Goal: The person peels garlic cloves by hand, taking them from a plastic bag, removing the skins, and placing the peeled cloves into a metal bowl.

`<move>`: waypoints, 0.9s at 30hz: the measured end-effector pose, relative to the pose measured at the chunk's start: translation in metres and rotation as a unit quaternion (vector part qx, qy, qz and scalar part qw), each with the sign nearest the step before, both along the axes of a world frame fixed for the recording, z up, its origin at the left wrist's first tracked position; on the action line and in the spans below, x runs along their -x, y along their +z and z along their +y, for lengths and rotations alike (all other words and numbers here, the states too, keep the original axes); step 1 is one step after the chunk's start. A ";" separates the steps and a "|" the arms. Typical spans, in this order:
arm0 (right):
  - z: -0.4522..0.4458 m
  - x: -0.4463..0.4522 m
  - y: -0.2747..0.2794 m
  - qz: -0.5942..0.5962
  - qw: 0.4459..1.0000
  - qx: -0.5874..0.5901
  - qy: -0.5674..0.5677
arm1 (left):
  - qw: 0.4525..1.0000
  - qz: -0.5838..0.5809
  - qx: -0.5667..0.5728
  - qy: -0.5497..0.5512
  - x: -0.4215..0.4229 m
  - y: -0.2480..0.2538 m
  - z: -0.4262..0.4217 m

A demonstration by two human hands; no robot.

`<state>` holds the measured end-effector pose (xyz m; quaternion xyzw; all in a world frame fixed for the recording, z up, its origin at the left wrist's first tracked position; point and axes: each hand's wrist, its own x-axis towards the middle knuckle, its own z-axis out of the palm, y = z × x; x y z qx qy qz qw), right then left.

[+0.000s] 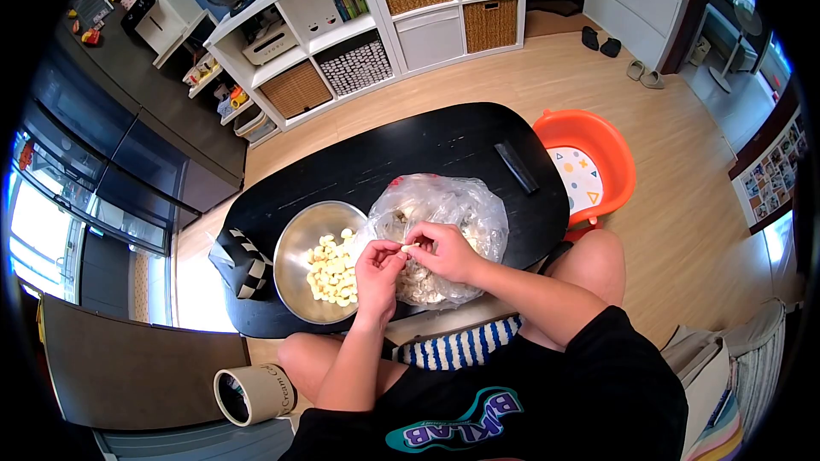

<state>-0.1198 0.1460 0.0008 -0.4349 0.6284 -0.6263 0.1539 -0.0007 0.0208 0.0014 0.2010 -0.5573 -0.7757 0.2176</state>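
Observation:
Between the fingertips of both hands is a small pale garlic clove (407,248). My left hand (377,271) pinches it from the left, and my right hand (442,253) pinches it from the right. Below and left of them, a steel bowl (292,243) holds many peeled garlic cloves (331,275); my left hand overlaps its right edge. A clear plastic bag (468,196) lies beneath and behind my right hand, with whitish pieces that look like garlic and skins inside. My hands hide part of the bag's contents.
The black oval table (359,154) carries a dark elongated object (517,168) at right and a checkered black-and-white item (250,265) at left. An orange tub (619,149) stands beyond the right end. A beige cylindrical container (265,393) is near my left knee.

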 end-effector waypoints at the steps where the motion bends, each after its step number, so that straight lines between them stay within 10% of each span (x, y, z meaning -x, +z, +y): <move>1: 0.000 0.000 0.000 0.002 1.000 -0.001 0.001 | 1.000 0.001 0.001 -0.002 0.000 0.001 0.000; 27: 0.004 0.010 0.007 0.272 0.962 -0.016 0.033 | 0.994 0.007 0.113 0.007 -0.001 -0.003 0.001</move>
